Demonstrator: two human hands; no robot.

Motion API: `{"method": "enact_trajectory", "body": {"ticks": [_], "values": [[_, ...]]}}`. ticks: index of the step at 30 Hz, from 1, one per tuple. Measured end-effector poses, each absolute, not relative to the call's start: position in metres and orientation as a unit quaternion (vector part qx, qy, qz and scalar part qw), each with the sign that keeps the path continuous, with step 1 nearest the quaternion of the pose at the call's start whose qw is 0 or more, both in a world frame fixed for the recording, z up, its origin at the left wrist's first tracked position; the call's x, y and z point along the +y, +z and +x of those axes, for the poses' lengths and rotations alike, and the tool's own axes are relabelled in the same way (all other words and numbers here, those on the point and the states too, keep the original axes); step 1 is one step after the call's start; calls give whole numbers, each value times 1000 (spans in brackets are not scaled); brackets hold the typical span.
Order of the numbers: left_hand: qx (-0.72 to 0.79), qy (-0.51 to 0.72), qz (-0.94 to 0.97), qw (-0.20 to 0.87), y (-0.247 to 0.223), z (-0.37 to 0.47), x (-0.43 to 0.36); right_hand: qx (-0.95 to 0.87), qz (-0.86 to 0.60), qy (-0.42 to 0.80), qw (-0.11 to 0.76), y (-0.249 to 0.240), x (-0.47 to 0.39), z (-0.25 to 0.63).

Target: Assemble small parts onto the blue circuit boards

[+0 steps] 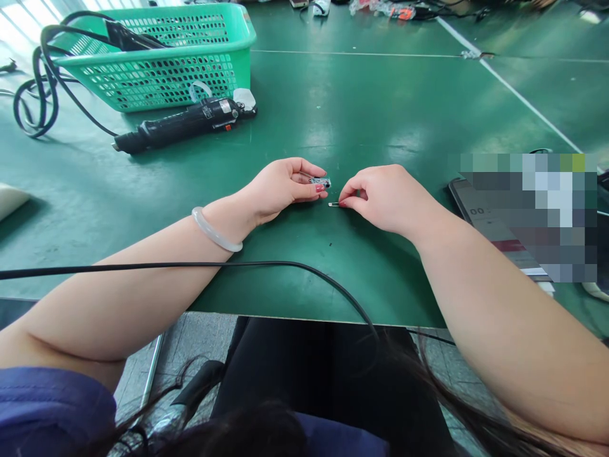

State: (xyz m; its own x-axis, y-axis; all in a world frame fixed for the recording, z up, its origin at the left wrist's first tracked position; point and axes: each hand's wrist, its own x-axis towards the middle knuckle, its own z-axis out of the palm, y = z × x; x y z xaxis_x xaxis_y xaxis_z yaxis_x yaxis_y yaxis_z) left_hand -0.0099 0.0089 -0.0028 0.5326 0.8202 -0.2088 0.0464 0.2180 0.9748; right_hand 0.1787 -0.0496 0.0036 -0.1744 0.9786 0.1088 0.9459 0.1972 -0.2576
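Observation:
Near the middle of the green table, my left hand (288, 185) holds a small metallic part (320, 182) between thumb and fingertips. Its fine detail is too small to tell. Just to the right, my right hand (380, 193) pinches a thin, short silvery piece (333, 204) whose free end points left. The piece sits slightly lower in view than the metallic part, and the two are apart. A tiny dark speck (330, 244) lies on the table below my hands.
A green basket (157, 56) stands at the back left, with a black electric screwdriver (185, 125) and looped cable before it. A black cable (266, 263) crosses over my left forearm. A partly blurred device (495, 222) lies on the green table (304, 285) at right.

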Motion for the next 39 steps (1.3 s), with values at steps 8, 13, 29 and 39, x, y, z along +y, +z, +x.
{"method": "enact_trajectory", "body": {"ticks": [8,13,29,39], "values": [[376,264,619,637,-6,-11,11,-770,-627,24,115,1,-48,183],[376,256,638,621,-6,-10,10,-759,-627,5,173,7,-51,188],[360,249,663,608,-6,-10,8,-767,-602,46,217,7,-50,165],[349,249,680,595,-5,-10,8,-765,-604,47,219,8,-53,163]]}}
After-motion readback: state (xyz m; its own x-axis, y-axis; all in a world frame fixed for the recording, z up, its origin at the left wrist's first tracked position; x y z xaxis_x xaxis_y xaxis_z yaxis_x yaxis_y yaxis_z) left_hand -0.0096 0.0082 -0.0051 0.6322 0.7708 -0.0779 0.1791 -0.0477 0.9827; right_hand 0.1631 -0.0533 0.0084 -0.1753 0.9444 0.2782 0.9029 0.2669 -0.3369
